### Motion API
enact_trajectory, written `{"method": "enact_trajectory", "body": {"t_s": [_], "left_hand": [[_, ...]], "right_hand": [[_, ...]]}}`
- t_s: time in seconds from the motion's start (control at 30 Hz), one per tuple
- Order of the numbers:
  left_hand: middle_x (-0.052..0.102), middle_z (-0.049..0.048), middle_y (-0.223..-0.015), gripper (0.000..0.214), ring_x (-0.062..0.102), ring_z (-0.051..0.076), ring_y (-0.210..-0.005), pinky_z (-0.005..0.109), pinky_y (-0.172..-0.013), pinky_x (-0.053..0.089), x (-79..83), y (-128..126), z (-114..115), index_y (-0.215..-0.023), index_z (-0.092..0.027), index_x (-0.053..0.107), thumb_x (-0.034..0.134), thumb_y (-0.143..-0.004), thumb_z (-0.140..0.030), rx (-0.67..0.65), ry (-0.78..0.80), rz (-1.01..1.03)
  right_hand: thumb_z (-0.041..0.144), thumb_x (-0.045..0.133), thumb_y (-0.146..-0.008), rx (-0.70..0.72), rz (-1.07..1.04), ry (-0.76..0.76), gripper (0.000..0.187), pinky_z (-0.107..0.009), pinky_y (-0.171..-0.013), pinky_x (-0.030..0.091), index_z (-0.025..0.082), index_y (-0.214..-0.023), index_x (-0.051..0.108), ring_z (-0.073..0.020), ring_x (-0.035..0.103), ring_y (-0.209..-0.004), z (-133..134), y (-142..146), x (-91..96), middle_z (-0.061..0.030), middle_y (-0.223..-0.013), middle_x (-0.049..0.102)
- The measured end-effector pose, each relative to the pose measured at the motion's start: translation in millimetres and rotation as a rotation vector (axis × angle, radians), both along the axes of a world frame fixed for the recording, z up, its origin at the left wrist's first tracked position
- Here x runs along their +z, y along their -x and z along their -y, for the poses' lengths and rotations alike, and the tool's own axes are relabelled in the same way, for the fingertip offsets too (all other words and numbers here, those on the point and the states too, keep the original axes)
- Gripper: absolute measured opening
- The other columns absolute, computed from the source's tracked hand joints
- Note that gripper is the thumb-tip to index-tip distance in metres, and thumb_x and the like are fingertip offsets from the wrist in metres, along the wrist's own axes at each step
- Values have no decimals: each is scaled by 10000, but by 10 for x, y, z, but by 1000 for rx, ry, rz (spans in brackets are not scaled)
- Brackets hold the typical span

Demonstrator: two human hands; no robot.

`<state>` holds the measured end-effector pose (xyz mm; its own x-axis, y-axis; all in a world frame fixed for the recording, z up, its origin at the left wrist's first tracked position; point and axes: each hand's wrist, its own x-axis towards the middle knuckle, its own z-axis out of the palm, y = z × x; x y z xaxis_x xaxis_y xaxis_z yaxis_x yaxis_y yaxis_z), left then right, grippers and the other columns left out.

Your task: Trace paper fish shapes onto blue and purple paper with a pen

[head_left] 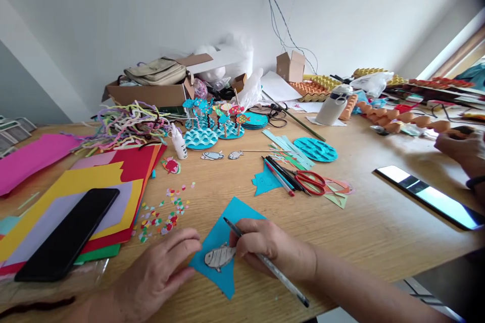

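A piece of blue paper (220, 234) lies on the table in front of me. On it rests a small paper fish cutout (219, 258) with a dark outline and stripes. My right hand (269, 247) holds a pen (282, 277) with a clear barrel, slanting across the fingers, and its fingertips are at the fish's right end. At the paper's left corner is my left hand (162, 267), fingers loosely stretched and holding nothing. Whether its fingertips press on the paper I cannot tell.
Confetti (162, 217), coloured sheets (109, 186) and a black phone (68, 234) lie left. Beyond are a glue bottle (179, 142), red scissors (311, 181), pens (284, 175) and blue egg-carton bases (316, 149). Another person's hand (460, 149) touches egg-carton strips at right, near a tablet (428, 197).
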<state>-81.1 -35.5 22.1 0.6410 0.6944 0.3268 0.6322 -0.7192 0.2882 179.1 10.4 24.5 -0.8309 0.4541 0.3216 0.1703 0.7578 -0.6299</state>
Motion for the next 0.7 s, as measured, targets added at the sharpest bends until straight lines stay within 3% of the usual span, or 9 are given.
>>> {"method": "enact_trajectory", "body": {"t_s": [0.13, 0.3, 0.6, 0.7], "left_hand": [[606, 27, -1126, 295, 595, 170, -1010, 265, -856, 504, -119, -135, 0, -1066, -236, 505, 504, -801, -105, -45, 75, -20], [626, 37, -1070, 273, 605, 170, -953, 280, -824, 522, -160, -219, -18, -1067, -223, 566, 476, -841, -101, -104, 40, -27], [629, 12, -1115, 329, 589, 158, -1012, 250, -904, 487, -185, -108, 64, -1172, -251, 543, 427, -888, -131, -136, -60, -40], [621, 10, -1132, 347, 575, 157, -1040, 238, -931, 466, -213, -81, 86, -1204, -251, 523, 438, -885, -144, -128, -83, -60]], "right_hand": [[97, 425, -836, 15, 22, 4, 148, -204, -630, 432, 178, -782, 537, -118, 529, -727, -103, 47, -130, -46, -869, 565], [79, 438, -818, -54, 146, -95, 173, -191, -577, 383, 174, -846, 580, -112, 487, -664, -163, 76, -135, -25, -833, 535], [53, 485, -769, -275, 246, -114, 179, -197, -549, 353, 167, -866, 583, -119, 485, -625, -210, 184, -56, -25, -788, 554], [68, 490, -789, -264, 195, -127, 142, -202, -561, 368, 163, -847, 578, -121, 488, -627, -245, 141, -73, -26, -772, 554]]}}
